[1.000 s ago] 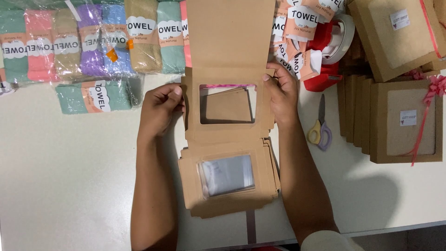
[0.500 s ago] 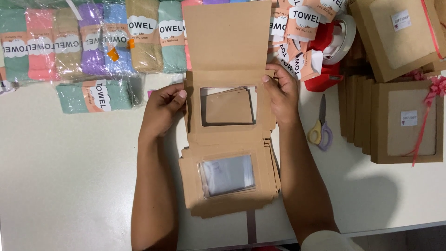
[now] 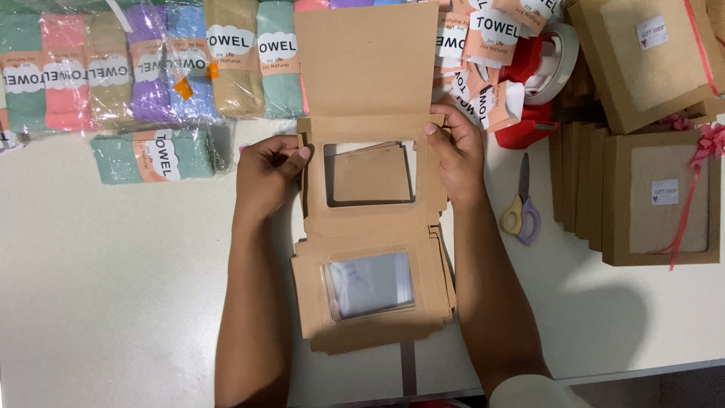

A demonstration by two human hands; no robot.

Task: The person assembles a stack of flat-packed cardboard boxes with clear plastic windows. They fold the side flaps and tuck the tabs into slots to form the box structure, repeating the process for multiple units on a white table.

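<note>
Both hands, left hand (image 3: 266,168) and right hand (image 3: 453,151), pinch the side edges of a flat kraft window box (image 3: 370,113) over the stack (image 3: 374,298) mid-bench. It looks light, thin and easily creased; best held by its folded edges, clear of the window.

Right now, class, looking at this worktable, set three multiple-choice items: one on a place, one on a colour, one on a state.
1. Where do the scissors lie?
A. Right of the right hand
B. On the rolled towels
C. Under the stack of flat window boxes

2. What colour is the ribbon on the closed gift box?
A. Blue
B. Pink-red
C. Green

3. How is the kraft window box held?
A. By one hand only
B. Lying untouched
C. By both hands, left hand included, flap raised

Answers: 1 A, they rest on the table beyond the right wrist. 2 B, the bow shows pink-red. 3 C, fingers of each hand grip a side edge.
</note>
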